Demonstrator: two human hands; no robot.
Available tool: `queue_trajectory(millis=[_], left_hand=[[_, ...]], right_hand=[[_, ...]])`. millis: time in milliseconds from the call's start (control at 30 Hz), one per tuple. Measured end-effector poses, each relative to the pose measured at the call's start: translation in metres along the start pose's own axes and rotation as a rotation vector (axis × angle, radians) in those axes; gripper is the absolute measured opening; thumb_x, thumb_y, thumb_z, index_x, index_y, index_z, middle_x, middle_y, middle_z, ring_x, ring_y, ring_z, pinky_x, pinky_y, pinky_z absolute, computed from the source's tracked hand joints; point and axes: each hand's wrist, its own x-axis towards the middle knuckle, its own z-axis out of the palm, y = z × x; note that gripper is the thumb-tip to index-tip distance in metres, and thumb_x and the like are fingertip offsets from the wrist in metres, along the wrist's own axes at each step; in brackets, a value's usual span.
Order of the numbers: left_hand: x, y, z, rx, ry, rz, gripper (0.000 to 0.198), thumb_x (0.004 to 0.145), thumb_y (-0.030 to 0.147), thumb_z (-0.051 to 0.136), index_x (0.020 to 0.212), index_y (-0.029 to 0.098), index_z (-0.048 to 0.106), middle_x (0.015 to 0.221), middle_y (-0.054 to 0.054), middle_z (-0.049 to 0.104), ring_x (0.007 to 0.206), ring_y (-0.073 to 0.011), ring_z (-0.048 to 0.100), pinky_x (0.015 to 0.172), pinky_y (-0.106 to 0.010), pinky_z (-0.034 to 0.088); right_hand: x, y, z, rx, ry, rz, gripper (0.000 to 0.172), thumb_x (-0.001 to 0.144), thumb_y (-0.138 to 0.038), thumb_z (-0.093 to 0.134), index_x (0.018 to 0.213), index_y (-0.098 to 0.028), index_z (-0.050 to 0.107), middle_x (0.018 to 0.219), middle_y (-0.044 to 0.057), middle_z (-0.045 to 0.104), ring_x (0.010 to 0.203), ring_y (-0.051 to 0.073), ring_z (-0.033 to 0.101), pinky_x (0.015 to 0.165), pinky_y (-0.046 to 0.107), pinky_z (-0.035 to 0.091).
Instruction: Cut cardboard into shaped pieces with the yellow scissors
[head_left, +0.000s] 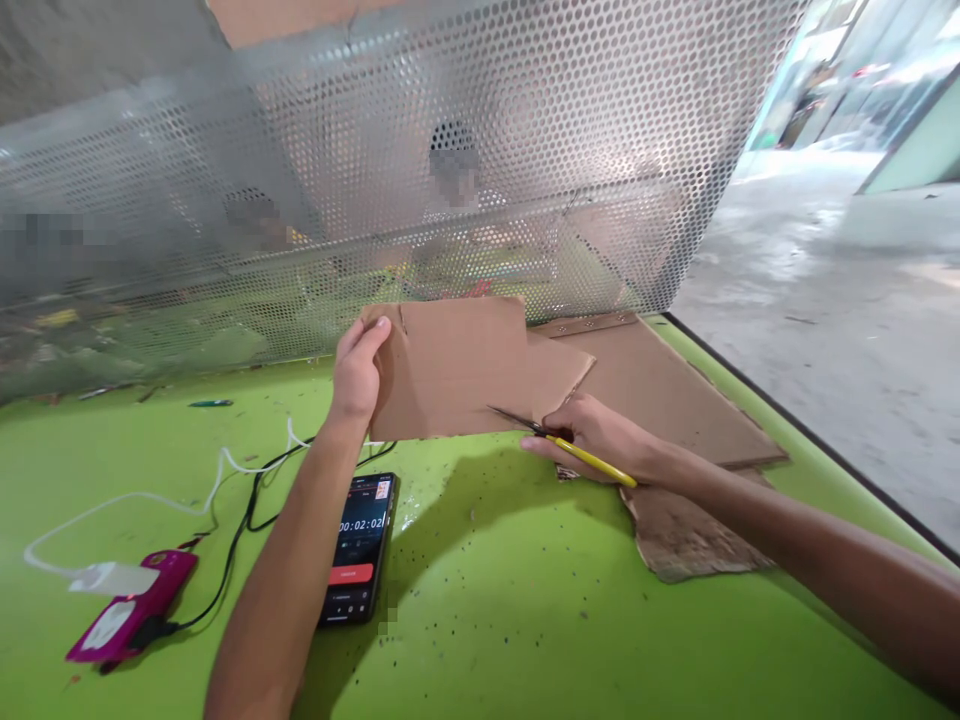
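A flat piece of brown cardboard [457, 365] is held up over the green table, with a short slit near its top left corner. My left hand [360, 365] is closed on its left edge, thumb on the near face and the other fingers behind. In my right hand [592, 435] is a pair of scissors [592, 461] with yellow handles and thin dark blades. Their tip points left, in front of the sheet's lower right part. Whether the blades touch the cardboard, I cannot tell. Part of my right hand's grip is hidden.
More cardboard [660, 390] lies behind my right arm, with a torn piece [690, 530] below it. A phone [364, 550] showing a timer lies by my left forearm. Cables run to a magenta power strip [169, 580]. A perforated metal panel [525, 150] stands behind; people show through it.
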Motion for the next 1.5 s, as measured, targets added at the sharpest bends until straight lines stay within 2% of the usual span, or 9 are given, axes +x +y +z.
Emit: queue_trajectory(millis=[267, 433, 567, 767, 933, 1167, 1367, 1467, 1500], left_hand=[[0.003, -0.001, -0.004, 0.01, -0.009, 0.004, 0.03, 0.067, 0.042, 0.075, 0.086, 0.02, 0.069, 0.084, -0.006, 0.074, 0.106, -0.0313, 0.071, 0.089, -0.041, 0.059], [-0.001, -0.002, -0.002, 0.027, -0.006, 0.018, 0.027, 0.069, 0.041, 0.075, 0.084, 0.02, 0.069, 0.085, -0.004, 0.073, 0.103, -0.0294, 0.071, 0.092, -0.04, 0.057], [-0.005, -0.001, 0.002, 0.009, -0.05, 0.029, 0.023, 0.071, 0.039, 0.074, 0.084, 0.021, 0.071, 0.085, -0.003, 0.074, 0.098, -0.0271, 0.072, 0.09, -0.038, 0.057], [-0.002, 0.0, 0.001, 0.019, -0.014, 0.022, 0.025, 0.069, 0.041, 0.075, 0.084, 0.021, 0.071, 0.084, -0.004, 0.074, 0.1, -0.0282, 0.072, 0.088, -0.038, 0.058], [0.001, -0.003, -0.003, 0.009, 0.011, 0.011, 0.026, 0.067, 0.04, 0.077, 0.082, 0.02, 0.07, 0.083, -0.003, 0.074, 0.097, -0.0268, 0.072, 0.09, -0.037, 0.057], [-0.002, 0.005, -0.002, -0.008, -0.019, 0.034, 0.025, 0.07, 0.041, 0.076, 0.084, 0.021, 0.071, 0.079, -0.003, 0.074, 0.093, -0.0269, 0.074, 0.079, -0.035, 0.06], [0.003, 0.009, -0.01, 0.015, 0.011, 0.064, 0.024, 0.069, 0.041, 0.077, 0.079, 0.021, 0.069, 0.078, -0.002, 0.073, 0.095, -0.0264, 0.073, 0.075, -0.032, 0.06], [0.011, 0.008, -0.018, 0.004, 0.101, 0.096, 0.025, 0.07, 0.043, 0.077, 0.08, 0.022, 0.067, 0.078, -0.001, 0.071, 0.092, -0.0249, 0.072, 0.072, -0.031, 0.06], [0.013, 0.008, -0.02, -0.003, 0.122, 0.099, 0.026, 0.07, 0.044, 0.076, 0.08, 0.022, 0.067, 0.077, -0.001, 0.071, 0.09, -0.0243, 0.072, 0.072, -0.031, 0.06]], right_hand=[[0.002, -0.002, 0.003, -0.022, -0.006, 0.02, 0.061, 0.091, -0.071, 0.049, 0.057, -0.021, 0.041, 0.052, -0.003, 0.04, 0.049, 0.01, 0.032, 0.049, 0.027, 0.023], [0.0, -0.004, -0.006, -0.088, -0.081, 0.019, 0.061, 0.094, -0.072, 0.044, 0.062, -0.019, 0.048, 0.057, 0.0, 0.05, 0.052, 0.011, 0.039, 0.052, 0.027, 0.026], [-0.002, -0.002, -0.009, -0.123, -0.092, -0.015, 0.058, 0.096, -0.067, 0.044, 0.066, -0.018, 0.052, 0.061, 0.001, 0.054, 0.055, 0.013, 0.043, 0.054, 0.028, 0.028], [-0.001, -0.003, -0.003, -0.049, -0.02, 0.034, 0.061, 0.092, -0.071, 0.049, 0.057, -0.021, 0.041, 0.052, -0.004, 0.038, 0.049, 0.01, 0.033, 0.05, 0.027, 0.025], [-0.002, -0.004, 0.0, 0.011, 0.023, 0.037, 0.063, 0.089, -0.071, 0.053, 0.055, -0.021, 0.036, 0.052, -0.005, 0.032, 0.049, 0.009, 0.029, 0.048, 0.026, 0.022], [0.0, -0.003, 0.006, 0.02, 0.03, 0.023, 0.063, 0.089, -0.074, 0.05, 0.056, -0.021, 0.04, 0.052, -0.004, 0.036, 0.048, 0.009, 0.029, 0.047, 0.026, 0.022], [-0.002, -0.005, -0.012, -0.026, -0.063, 0.019, 0.058, 0.092, -0.069, 0.052, 0.062, -0.019, 0.049, 0.056, -0.002, 0.049, 0.051, 0.011, 0.037, 0.049, 0.027, 0.024], [-0.002, 0.002, -0.022, -0.047, -0.013, 0.032, 0.055, 0.091, -0.065, 0.057, 0.061, -0.019, 0.052, 0.056, -0.002, 0.05, 0.049, 0.01, 0.038, 0.048, 0.027, 0.025], [-0.002, 0.004, -0.023, -0.04, 0.045, 0.056, 0.055, 0.09, -0.066, 0.058, 0.061, -0.019, 0.052, 0.055, -0.002, 0.05, 0.048, 0.011, 0.038, 0.048, 0.027, 0.025]])
